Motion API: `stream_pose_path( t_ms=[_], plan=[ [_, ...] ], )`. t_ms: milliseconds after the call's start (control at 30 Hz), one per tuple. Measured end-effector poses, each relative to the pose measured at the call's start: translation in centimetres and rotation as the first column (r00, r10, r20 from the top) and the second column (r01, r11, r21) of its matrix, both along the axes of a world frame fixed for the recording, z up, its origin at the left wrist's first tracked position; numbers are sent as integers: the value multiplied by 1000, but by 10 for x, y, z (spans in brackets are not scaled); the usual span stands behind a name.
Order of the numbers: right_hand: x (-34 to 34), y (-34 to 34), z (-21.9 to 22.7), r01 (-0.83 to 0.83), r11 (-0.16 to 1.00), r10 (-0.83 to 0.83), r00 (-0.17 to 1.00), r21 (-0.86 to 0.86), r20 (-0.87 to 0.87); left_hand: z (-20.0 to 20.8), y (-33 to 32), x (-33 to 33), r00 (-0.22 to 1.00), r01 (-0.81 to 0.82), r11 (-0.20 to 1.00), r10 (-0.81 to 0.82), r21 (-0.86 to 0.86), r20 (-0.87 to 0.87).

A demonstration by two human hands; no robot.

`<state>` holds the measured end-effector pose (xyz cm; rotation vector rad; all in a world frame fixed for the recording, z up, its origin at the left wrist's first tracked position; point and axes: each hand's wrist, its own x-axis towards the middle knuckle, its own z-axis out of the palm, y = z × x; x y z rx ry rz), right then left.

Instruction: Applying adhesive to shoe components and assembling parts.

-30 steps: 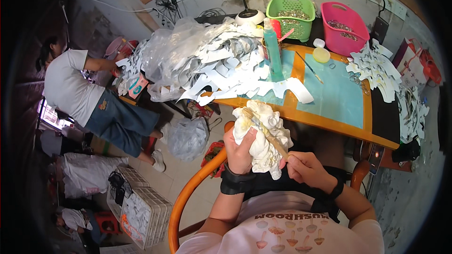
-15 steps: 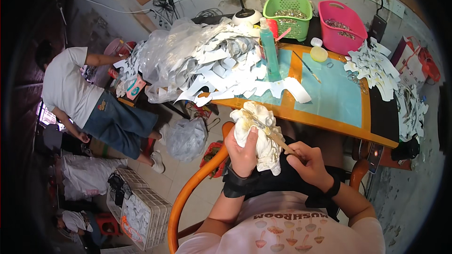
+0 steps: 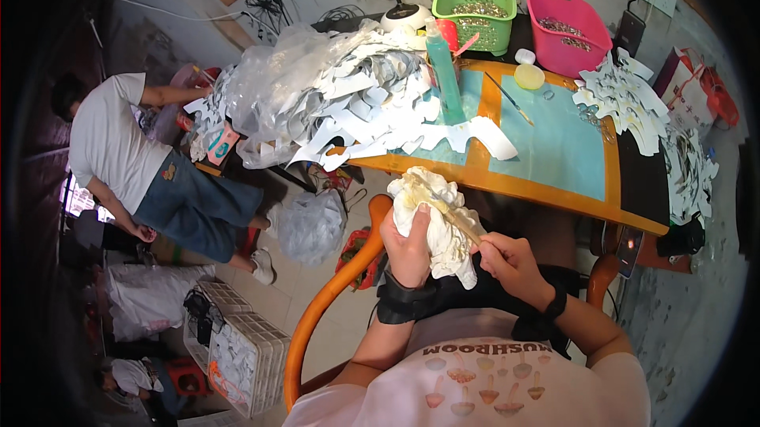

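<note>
Above my lap, my left hand (image 3: 407,248) grips a crumpled white cloth (image 3: 450,257) with yellowish stains, its thumb pressed on top. My right hand (image 3: 513,267) is closed on the near end of a tan, wooden-looking stick (image 3: 465,226). The stick lies slantwise over the cloth, and its far end rests against the stained part near my left thumb. I cannot make out what is at that tip. Both hands are just off the near edge of the table (image 3: 431,164).
White cut-out pieces (image 3: 372,87) and clear plastic heap on the table's left; more pieces (image 3: 625,102) lie right. A green bottle (image 3: 445,75), thin brush (image 3: 511,100), green basket (image 3: 475,11) and pink basket (image 3: 566,31) stand or lie there. Another person (image 3: 119,142) works at left.
The right hand has shifted slightly up and left, pushing the stick farther along the cloth. The left hand still grips the cloth. The whole view has tilted a little.
</note>
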<state>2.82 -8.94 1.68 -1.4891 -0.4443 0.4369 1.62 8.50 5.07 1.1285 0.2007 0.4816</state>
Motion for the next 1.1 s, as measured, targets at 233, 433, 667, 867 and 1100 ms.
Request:
stream_pose_path(
  t_ms=[233, 433, 667, 867, 1100],
  plan=[
    [26, -21, 50, 257, 949, -255, 966, 181, -35, -67, -13, -9, 991, 67, 988, -51, 138, -120],
    [28, -29, 40, 161, 981, -168, 985, 110, 51, -32, -10, -4, 993, 116, 992, -116, 57, -5],
    [23, -18, 29, 176, 984, -153, 927, -37, 342, 13, 20, 13, 982, 34, 999, -41, 37, 183],
    [16, -12, 27, 197, 972, -113, 871, -130, 478, 33, 25, 15, 991, 45, 992, -59, 121, 120],
    [4, -4, 29, 156, 975, -61, 870, -157, 489, 36, 30, 10, 994, -11, 977, -11, 213, 104]
  ],
)
